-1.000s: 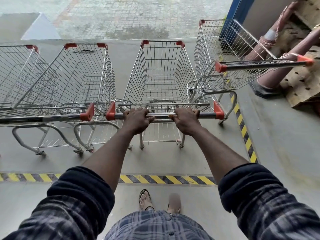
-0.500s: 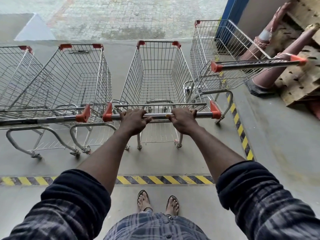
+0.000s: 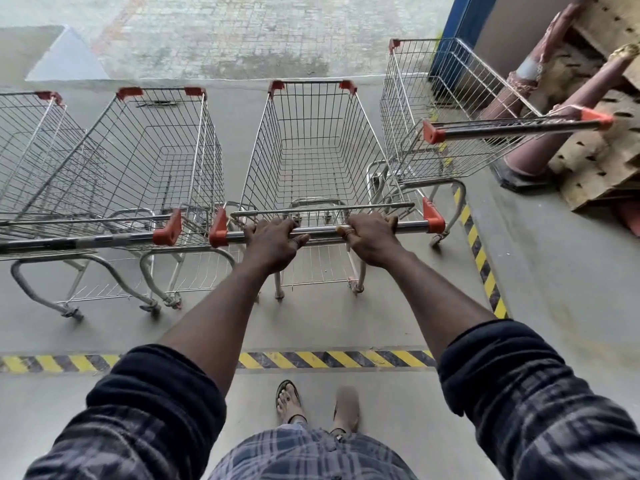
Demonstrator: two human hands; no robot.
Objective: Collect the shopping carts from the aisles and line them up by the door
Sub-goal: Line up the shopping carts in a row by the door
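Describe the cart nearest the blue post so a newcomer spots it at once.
Find the blue post at the top right, with reddish cones leaning beside it. The rightmost cart stands just in front of it. Unlike its neighbours, its handle sits farther forward, out of line.

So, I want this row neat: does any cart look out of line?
Yes. The rightmost cart, by the blue post, stands turned at an angle and farther forward than the held cart.
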